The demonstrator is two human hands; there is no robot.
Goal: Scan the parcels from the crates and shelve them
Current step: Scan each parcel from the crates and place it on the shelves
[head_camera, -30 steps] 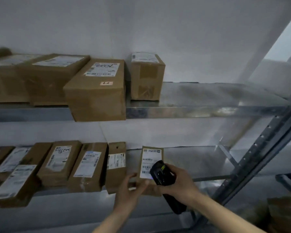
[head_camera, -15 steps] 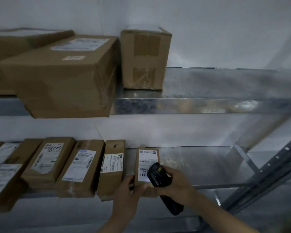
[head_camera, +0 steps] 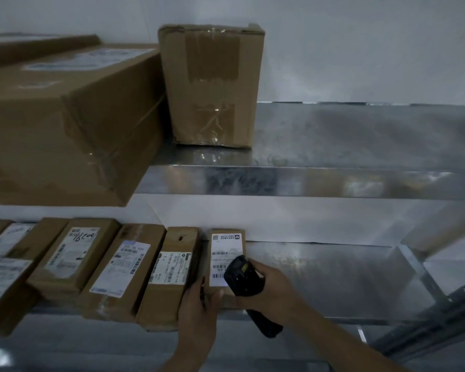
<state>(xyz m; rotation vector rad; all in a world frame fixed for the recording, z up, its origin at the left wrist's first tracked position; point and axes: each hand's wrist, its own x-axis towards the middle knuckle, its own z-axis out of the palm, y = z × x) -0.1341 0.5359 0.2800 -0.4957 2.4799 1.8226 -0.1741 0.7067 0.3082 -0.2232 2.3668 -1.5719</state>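
Fingers (head_camera: 263, 272) of the right hand (head_camera: 269, 288) wrap the black scanner (head_camera: 240, 275), its head tipped over the lower part of the label (head_camera: 227, 253) just ahead of the knuckles, its handle trailing back below the wrist. Probable reason for the tilt: to line the reader up with the barcodes. Left hand (head_camera: 199, 307) pinches the near end of the small parcel (head_camera: 226, 237), thumb on its top face and fingers down its left side, likely steadying it so the label stays flat under the scanner.

Parcel lies flat on the lower shelf (head_camera: 333, 277), label up, at the right end of a row. Just left of the left fingers sits a narrow box (head_camera: 172, 264), touching or nearly touching the parcel; cannot tell which. Further left, more flat boxes (head_camera: 124, 264) lie side by side, labels up, presumably for easy reading. Bare metal stretches right of the scanner hand.

Beyond and above the fingers, the upper shelf (head_camera: 333, 181) carries a large taped carton (head_camera: 65, 124) overhanging its front edge, and an upright taped box (head_camera: 212, 84) beside it near the wall.

Judgement: scan in hand; parcel already at its slot.
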